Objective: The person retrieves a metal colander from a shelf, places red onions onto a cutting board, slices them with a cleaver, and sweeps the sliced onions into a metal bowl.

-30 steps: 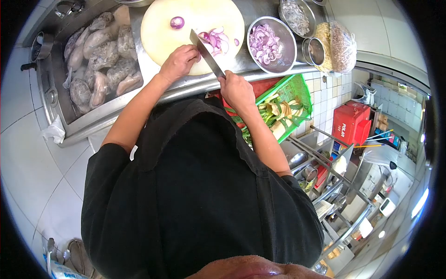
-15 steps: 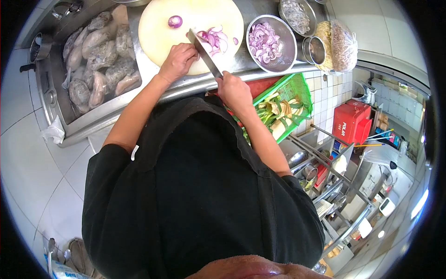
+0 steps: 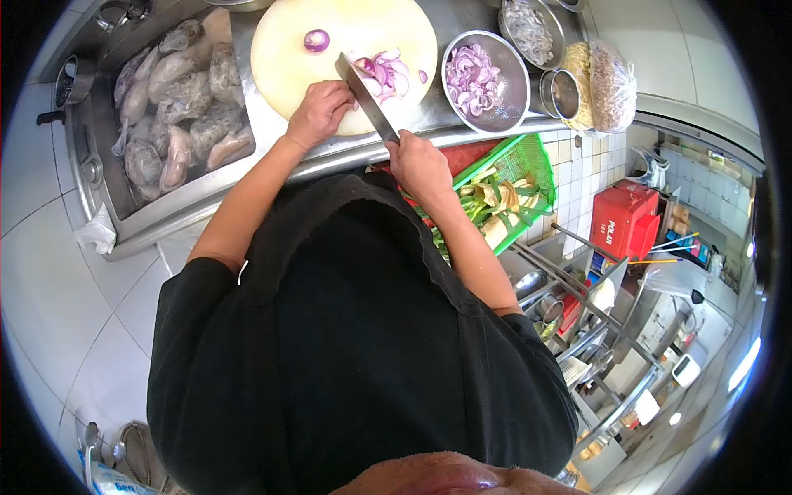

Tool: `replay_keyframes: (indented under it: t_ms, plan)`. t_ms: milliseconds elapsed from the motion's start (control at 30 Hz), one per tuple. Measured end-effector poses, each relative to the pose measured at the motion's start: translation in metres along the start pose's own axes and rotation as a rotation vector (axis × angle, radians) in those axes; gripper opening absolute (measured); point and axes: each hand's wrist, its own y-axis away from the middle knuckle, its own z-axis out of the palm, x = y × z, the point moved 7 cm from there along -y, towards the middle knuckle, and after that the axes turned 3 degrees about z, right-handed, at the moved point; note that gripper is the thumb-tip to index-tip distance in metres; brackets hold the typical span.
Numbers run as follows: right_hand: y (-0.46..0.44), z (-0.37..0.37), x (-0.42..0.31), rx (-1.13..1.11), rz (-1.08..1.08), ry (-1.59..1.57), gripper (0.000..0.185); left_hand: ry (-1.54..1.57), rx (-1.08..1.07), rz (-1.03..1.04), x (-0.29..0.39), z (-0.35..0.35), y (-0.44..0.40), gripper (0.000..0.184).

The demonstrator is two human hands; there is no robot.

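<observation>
My right hand [image 3: 419, 165] grips the handle of a knife [image 3: 368, 97], whose blade slants up and left over the round, pale cutting board [image 3: 289, 62]. Just left of the blade, my left hand [image 3: 320, 112] has its fingers closed together on a small onion piece, mostly hidden under the fingertips. Sliced red onion [image 3: 388, 74] lies on the board right of the blade. Farther up sits a peeled onion piece [image 3: 316, 40]. To the right of the board, a metal bowl [image 3: 513, 95] holds many onion slices [image 3: 473, 80].
At the left is a sink [image 3: 124, 216] with several bagged, pale pieces [image 3: 177, 99]. Another bowl [image 3: 554, 37], a small metal container [image 3: 560, 94] and filled plastic bags [image 3: 609, 87] stand right. Below the counter edge is a green basket [image 3: 540, 161] of vegetables; a red box [image 3: 623, 219] lies beyond.
The view has shifted slightly. Both hands stay near the same place on the board, with the knife still beside the left fingertips; little else differs.
</observation>
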Motion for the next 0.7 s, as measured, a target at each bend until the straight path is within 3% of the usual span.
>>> replay_keyframes:
  t_ms: [333,500,700]
  plan:
    - [0.017,-0.017,-0.002,-0.035,0.019,0.002,0.028,-0.011,0.070,-0.028,-0.004,0.001,0.004,0.011]
    - [-0.014,0.017,0.004,-0.044,0.002,-0.004,0.029,-0.006,0.055,-0.038,0.000,0.000,0.005,0.012]
    - [-0.017,-0.012,0.004,-0.032,0.024,-0.070,0.031,-0.010,0.049,-0.104,0.017,-0.016,-0.014,0.014]
